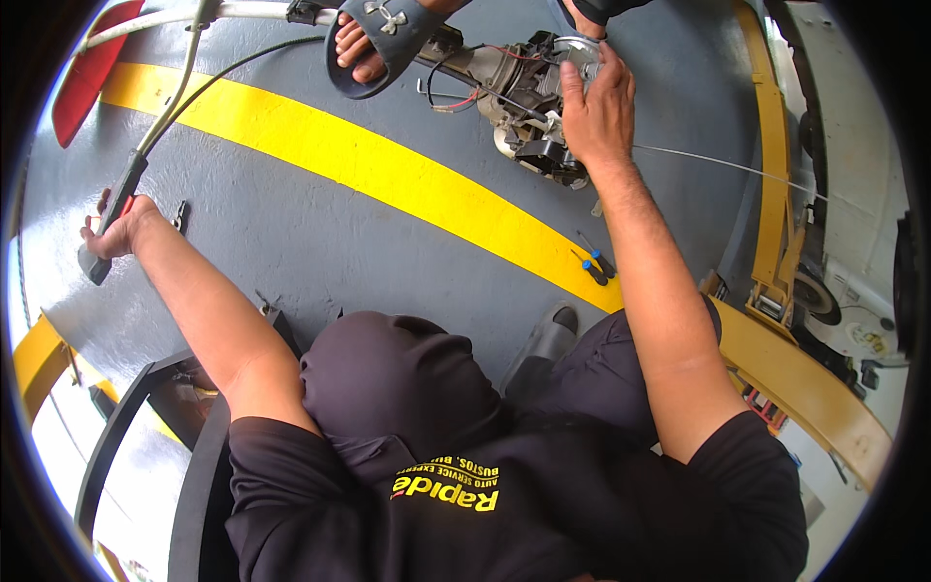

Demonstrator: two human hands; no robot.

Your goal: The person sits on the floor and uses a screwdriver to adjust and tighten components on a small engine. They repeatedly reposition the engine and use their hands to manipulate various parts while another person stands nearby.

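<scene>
A brush cutter lies on the grey floor, its small engine [531, 107] at the upper middle with loose red and black wires. My left hand [118, 229] is closed around the black throttle handle [126, 184], which has a red part beside my fingers. A black cable [233, 70] curves from that handle toward the engine. My right hand [596, 109] lies against the engine's right side, thumb and fingers apart; its palm side is hidden. Another person's foot in a dark slide sandal [388, 44] is over the cutter's shaft.
Two blue-and-black screwdrivers [593, 269] lie on a yellow floor stripe [339, 160]. A red guard [92, 78] is at the upper left. A thin pale cord [727, 167] runs rightward. Yellow metal frames [771, 165] stand right; a black curved frame [116, 427] is left.
</scene>
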